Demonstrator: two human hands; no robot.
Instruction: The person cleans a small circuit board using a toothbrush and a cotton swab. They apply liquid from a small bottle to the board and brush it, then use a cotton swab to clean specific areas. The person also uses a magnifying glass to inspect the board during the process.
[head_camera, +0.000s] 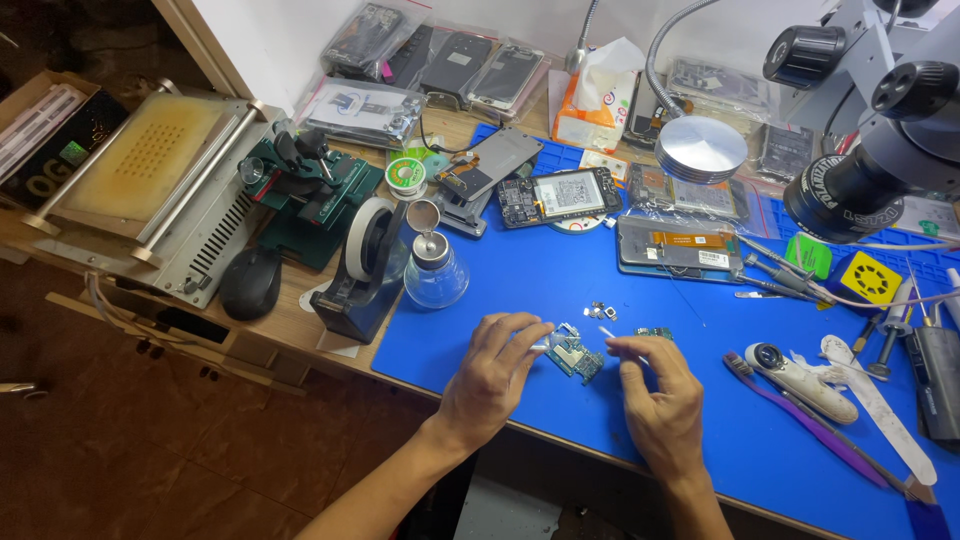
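Note:
My left hand rests on the blue work mat and pinches the left edge of a small green circuit board. My right hand holds a thin white stick pinched in its fingertips, its tip just above the board's right end. A second small board piece lies just beyond my right hand. Several tiny metal parts sit on the mat behind the board.
An opened phone and a screen with an orange flex lie at the mat's back. A glass dispenser bottle and tape dispenser stand left. Microscope at right, toothbrush, tweezers and tools on the right.

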